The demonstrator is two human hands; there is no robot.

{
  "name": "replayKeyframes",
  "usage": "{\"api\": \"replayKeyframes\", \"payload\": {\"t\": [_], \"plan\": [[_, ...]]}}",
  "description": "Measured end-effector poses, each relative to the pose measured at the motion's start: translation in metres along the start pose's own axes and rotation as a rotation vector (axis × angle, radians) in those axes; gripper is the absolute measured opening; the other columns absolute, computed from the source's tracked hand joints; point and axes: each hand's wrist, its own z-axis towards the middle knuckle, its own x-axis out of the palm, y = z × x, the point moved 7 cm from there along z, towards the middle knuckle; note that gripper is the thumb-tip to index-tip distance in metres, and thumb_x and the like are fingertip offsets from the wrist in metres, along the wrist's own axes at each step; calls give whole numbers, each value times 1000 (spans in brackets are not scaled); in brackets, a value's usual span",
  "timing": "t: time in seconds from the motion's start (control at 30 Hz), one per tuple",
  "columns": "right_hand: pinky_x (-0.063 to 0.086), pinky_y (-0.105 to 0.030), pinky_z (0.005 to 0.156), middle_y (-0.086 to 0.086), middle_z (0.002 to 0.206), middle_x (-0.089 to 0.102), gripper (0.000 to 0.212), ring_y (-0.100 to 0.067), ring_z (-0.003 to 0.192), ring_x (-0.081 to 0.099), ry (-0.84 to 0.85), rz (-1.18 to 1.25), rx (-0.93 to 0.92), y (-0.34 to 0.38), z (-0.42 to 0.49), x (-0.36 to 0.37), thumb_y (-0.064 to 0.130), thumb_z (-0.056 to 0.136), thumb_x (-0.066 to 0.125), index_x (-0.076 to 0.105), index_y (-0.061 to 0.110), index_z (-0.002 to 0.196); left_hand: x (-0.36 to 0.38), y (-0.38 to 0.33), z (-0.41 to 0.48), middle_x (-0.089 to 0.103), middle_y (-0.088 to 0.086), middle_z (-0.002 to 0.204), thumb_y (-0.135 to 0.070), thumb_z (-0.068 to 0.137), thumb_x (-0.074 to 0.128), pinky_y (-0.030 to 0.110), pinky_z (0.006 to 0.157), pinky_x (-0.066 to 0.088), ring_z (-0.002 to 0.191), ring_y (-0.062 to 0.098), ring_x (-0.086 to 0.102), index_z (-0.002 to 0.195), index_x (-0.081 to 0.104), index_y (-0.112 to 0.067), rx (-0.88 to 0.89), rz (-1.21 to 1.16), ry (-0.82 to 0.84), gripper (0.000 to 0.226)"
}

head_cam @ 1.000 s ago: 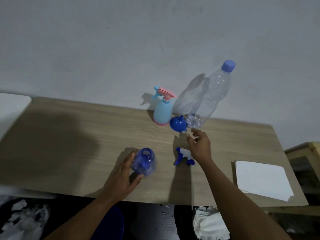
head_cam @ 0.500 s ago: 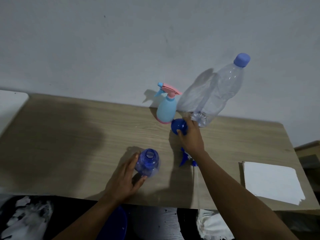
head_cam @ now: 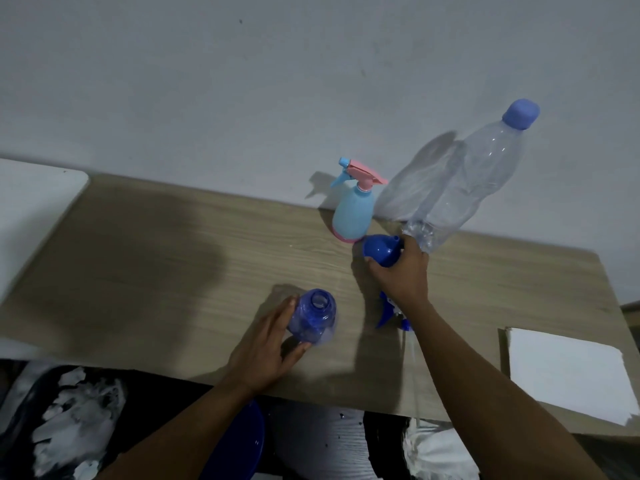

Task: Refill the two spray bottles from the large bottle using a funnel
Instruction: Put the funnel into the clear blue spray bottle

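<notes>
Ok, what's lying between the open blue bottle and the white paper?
The head view shows the blue spray head on the table between the blue bottle and the white paper, partly under the right arm.

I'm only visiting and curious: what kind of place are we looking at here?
Likely a plain room at home or a small workroom: a wood-grain table against a bare wall, a light-blue spray bottle and a large clear bottle on it.

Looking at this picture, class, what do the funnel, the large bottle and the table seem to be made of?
Funnel: probably plastic, opaque blue, smooth with a slight sheen. Large bottle: thin clear plastic, since the wall shows through it. Table: pale wood or wood-look laminate, matt, with streaky grain lines.
</notes>
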Motion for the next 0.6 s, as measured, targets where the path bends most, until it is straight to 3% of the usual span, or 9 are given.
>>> {"api": "replayKeyframes", "payload": {"t": [0.07, 0.23, 0.33, 0.4, 0.47, 0.6], "plan": [[49, -25, 82, 1, 118, 48, 63, -14, 105, 54, -25, 106, 4, 4, -14, -11, 33, 72, 84, 50, 19, 123, 0, -1, 1, 55, 15, 141, -69, 94, 37, 13, 104, 25, 124, 14, 44, 148, 29, -16, 19, -3, 7, 76], [54, -13, 67, -1, 121, 58, 60, -13, 98, 64, -4, 428, 142, 11, -51, -32, 17, 77, 84, 56, 15, 131, 1, 2, -4, 52, 14, 144, -70, 93, 38, 32, 99, 47, 126, 21, 51, 152, 21, -23, 51, 14, -31, 77], [56, -19, 66, -8, 118, 63, 56, -21, 96, 67, 16, 542, 149, 17, -68, -43, 14, 75, 87, 58, 12, 124, 2, 4, -8, 45, 10, 151, -74, 90, 38, 33, 100, 45, 131, 22, 50, 152, 16, -27, -4, -16, -28, 81], [55, -24, 63, -16, 115, 65, 47, -20, 85, 66, 19, 602, 164, 22, -78, -48, 13, 76, 86, 60, 6, 113, 1, 1, -9, 41, 7, 153, -74, 89, 39, 28, 103, 42, 135, 10, 41, 153, 14, -30, -12, -36, -30, 82], [51, -39, 64, -17, 113, 66, 40, -20, 78, 64, 40, 647, 198, 22, -85, -48, 16, 74, 87, 63, 9, 106, 1, -2, -12, 38, 6, 155, -73, 88, 42, 26, 106, 39, 135, -1, 31, 154, 13, -31, -16, -67, -16, 83], [55, -54, 81, -17, 110, 71, 58, -38, 90, 70, 88, 825, 255, 25, -92, -47, 36, 61, 91, 68, 12, 108, 6, -2, -17, 38, 8, 156, -68, 89, 48, 29, 104, 43, 136, 13, 41, 153, 15, -26, -27, -50, 7, 83]]}}
